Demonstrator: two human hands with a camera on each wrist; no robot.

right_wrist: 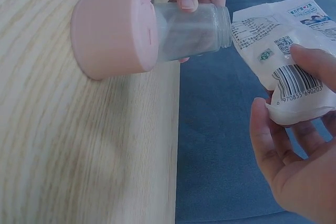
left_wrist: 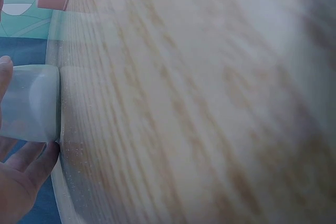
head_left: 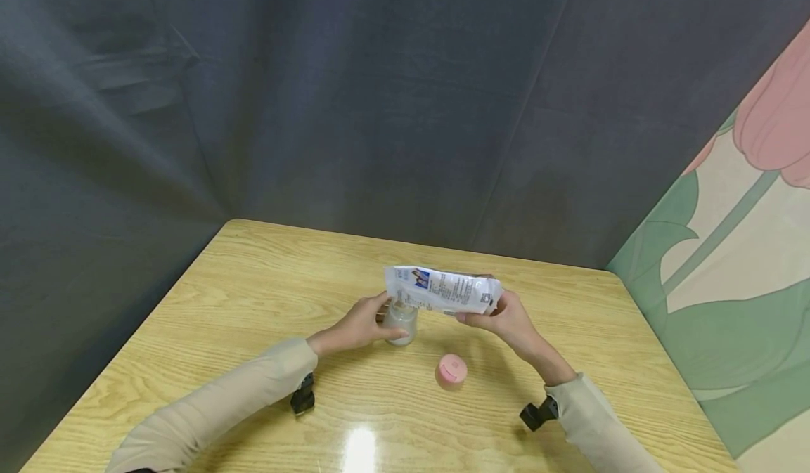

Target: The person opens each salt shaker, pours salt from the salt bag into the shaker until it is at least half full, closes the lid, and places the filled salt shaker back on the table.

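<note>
My left hand (head_left: 357, 327) grips a clear glass jar (head_left: 400, 329) that stands upright on the table, thumb on one side and fingers on the other. In the left wrist view the jar (left_wrist: 31, 103) has a whitish look low down. My right hand (head_left: 514, 324) holds a white printed bag (head_left: 446, 292) by its bottom end, tipped so the other end lies over the jar's mouth. The right wrist view shows a barcode and a QR code on the bag (right_wrist: 268, 38), its end close to the jar's threaded rim (right_wrist: 224, 27).
A pink lid (head_left: 452, 370) stands on the wooden table (head_left: 266, 276), nearer to me than the jar and a little to its right. A dark curtain (head_left: 392, 107) hangs behind the table. At the right is a wall panel with a painted tulip (head_left: 775, 107).
</note>
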